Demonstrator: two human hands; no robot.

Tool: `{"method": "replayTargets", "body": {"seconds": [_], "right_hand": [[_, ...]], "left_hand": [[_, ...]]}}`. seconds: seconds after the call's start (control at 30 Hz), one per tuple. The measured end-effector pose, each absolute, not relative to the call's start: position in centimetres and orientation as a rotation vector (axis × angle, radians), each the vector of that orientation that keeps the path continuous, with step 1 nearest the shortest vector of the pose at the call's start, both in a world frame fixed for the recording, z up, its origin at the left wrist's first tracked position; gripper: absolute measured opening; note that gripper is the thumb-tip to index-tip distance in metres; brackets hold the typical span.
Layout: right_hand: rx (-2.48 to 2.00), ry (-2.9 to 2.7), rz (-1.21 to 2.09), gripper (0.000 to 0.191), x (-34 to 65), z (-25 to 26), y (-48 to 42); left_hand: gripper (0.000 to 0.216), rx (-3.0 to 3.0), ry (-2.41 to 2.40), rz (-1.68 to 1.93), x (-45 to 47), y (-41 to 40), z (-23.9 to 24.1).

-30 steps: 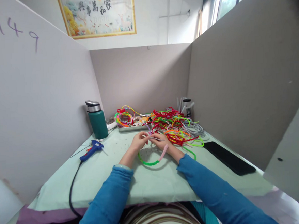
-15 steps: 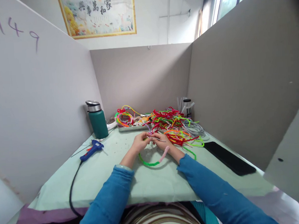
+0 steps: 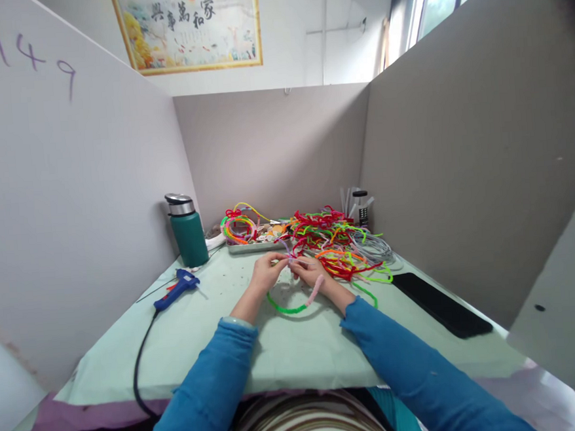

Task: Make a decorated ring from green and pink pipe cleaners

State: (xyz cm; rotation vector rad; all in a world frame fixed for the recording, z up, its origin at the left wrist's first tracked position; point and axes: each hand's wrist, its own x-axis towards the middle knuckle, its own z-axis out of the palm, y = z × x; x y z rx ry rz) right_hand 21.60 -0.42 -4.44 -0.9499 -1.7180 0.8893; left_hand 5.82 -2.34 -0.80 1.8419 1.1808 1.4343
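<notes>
My left hand and my right hand meet fingertip to fingertip over the middle of the pale green table. Both pinch a bent pipe cleaner piece. It hangs below the hands as a loop, bright green along the bottom and pink on the right side. Both hands are closed on its upper ends. A big heap of coloured pipe cleaners lies just beyond my right hand.
A green flask stands at the back left. A blue glue gun with a black cord lies left of my hands. A metal tray holds more pipe cleaners. A black phone lies at the right. Partition walls enclose three sides.
Both hands have risen slightly and shifted their pinch; the green and pink loop has lifted a little and drawn tighter. Nothing else on the table moved.
</notes>
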Motion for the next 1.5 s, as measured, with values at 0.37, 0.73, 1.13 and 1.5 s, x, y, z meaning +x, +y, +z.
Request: {"method": "replayTargets", "body": {"seconds": [0.37,0.73,1.13,1.5], "right_hand": [[-0.870,-1.729,1.141,0.045,21.8,-2.5,-2.2],[-0.619,-1.302,1.352,0.033,22.0,-2.3,-1.5],[-0.678,-1.382,1.314,0.028,22.0,-3.1,-1.0],[-0.669,-1.417,1.279,0.033,22.2,-3.3,-1.0]], "left_hand": [[0.029,1.689,1.042,1.454,6.0,-3.1,0.0],[0.030,1.550,1.001,1.438,6.0,-3.5,0.5],[0.031,1.445,1.136,1.389,5.7,-2.9,-0.1],[0.035,1.913,1.390,1.266,5.2,-1.2,-1.9]]}}
